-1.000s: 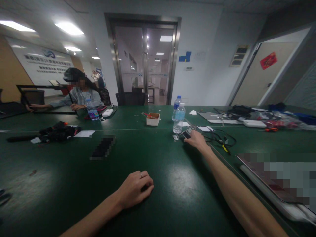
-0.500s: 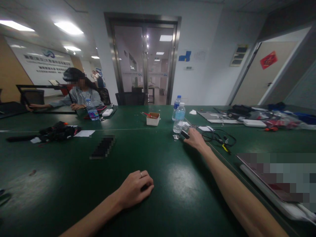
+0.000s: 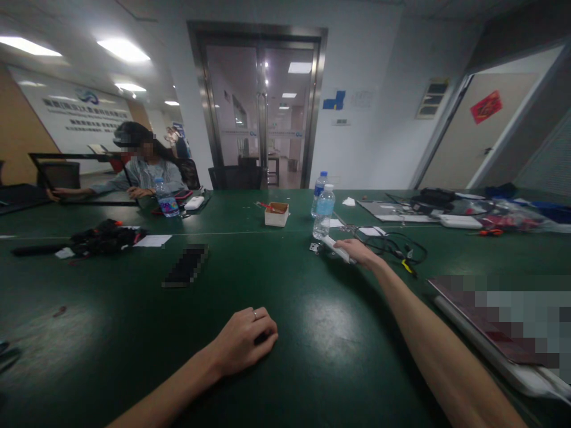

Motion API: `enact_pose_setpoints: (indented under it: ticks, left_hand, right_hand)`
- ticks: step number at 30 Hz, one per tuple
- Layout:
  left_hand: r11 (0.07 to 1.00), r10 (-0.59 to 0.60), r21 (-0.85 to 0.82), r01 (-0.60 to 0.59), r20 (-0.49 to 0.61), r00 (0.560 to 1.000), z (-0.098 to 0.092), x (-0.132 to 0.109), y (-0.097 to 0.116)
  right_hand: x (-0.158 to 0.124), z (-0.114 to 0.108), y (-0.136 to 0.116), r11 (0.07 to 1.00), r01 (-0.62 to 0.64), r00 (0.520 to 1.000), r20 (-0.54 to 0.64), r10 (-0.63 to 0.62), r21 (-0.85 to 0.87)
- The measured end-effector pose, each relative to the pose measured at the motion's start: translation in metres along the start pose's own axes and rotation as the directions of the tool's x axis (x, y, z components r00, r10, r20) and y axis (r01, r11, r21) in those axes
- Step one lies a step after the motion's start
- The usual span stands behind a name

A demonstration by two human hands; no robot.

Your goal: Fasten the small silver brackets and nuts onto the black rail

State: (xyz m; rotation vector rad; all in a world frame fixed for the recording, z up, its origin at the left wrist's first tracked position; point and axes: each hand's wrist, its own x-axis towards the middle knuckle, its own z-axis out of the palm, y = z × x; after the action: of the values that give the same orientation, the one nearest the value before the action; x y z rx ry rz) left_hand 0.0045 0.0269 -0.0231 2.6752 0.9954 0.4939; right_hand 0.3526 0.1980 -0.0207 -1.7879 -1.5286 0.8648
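Note:
My right hand is stretched forward over the green table and grips a flat white slab-like object; its exact kind is unclear. A small shiny metal piece lies just left of the slab's far end. Close behind stands a clear water bottle with a pale blue label, and a second bottle with a blue cap is behind that one. Nearer to me, my left hand rests on the tabletop, fingers curled in and a ring on one of them. I see nothing in it.
A small open box with a red item stands mid-table. Black cables lie right of my hand, a laptop at the right edge. A blurred dark flat object lies left. A person sits across, holding a frame.
The white slab in my right hand has turned: its dark end faced me before, and now its long white side shows. The hand has tipped lower. My left hand has stayed still.

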Motion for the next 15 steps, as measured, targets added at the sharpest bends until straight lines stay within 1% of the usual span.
enact_pose_setpoints:
  ticks: [4,7,11,15]
  left_hand:
    - [1.000,0.003,-0.006,-0.003,0.001,1.000,-0.0008,-0.0001,0.0010]
    - [1.000,0.002,-0.012,-0.002,0.002,1.000,-0.0007,-0.0002,0.0001]
    - [1.000,-0.005,-0.011,0.005,0.004,1.000,-0.0009,0.0002,-0.0001]
    - [1.000,0.000,-0.005,0.000,-0.002,1.000,-0.0009,0.0006,0.0005]
  right_hand:
    - [0.0035,-0.0004,0.0066,0.982,-0.048,0.999,0.024,0.044,0.181]
    - [0.0062,-0.0024,0.0104,0.956,-0.074,0.997,0.032,0.068,0.283]
    - [0.0058,-0.0044,0.0112,0.923,-0.106,0.994,0.068,0.087,0.369]
    - [0.0011,-0.0053,0.0072,0.901,-0.132,0.990,0.097,0.101,0.413]
